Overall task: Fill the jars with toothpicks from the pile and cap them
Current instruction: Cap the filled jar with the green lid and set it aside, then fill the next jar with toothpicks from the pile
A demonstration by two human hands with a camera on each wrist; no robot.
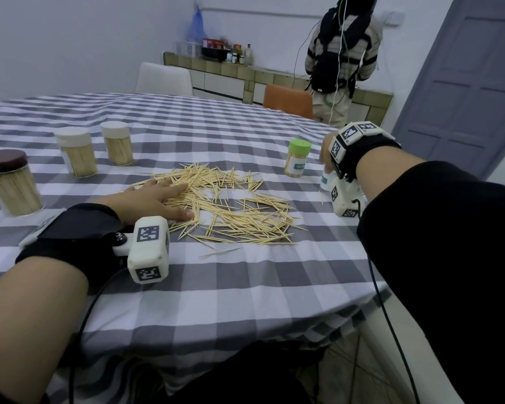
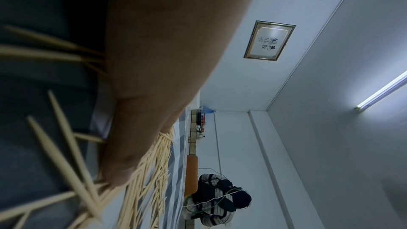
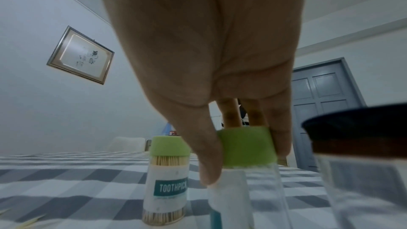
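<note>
The left hand [image 1: 155, 199] lies flat on the toothpick pile [image 1: 231, 205], while the right hand [image 3: 220, 76] (well to the pile's right) pinches an empty jar's green cap [image 3: 247, 146].

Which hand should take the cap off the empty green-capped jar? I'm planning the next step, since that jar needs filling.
The right hand. Its fingers already grip the green cap of the empty jar. The left hand lies flat on the toothpick pile, well placed to gather toothpicks instead.

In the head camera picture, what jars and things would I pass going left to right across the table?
Brown-lidded jar → two white-capped jars → left hand → toothpick pile → green-capped jar → right hand.
</note>
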